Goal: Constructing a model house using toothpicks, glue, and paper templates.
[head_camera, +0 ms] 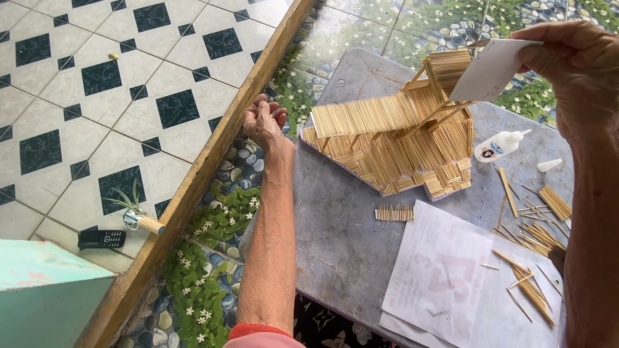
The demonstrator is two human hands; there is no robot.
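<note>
A white card (490,67) is pinched in the right hand (567,64) over the stick house (400,142) at the desk's (342,245) far edge; the left hand's (263,121) grip is loosely curled, holding nothing that can be made out.

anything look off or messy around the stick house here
Somewhat. Loose sticks lie scattered at all angles over the grey table and paper sheets by the stick house. The glue bottle lies on its side, its white cap off beside it. No glue looks spilled.
</note>
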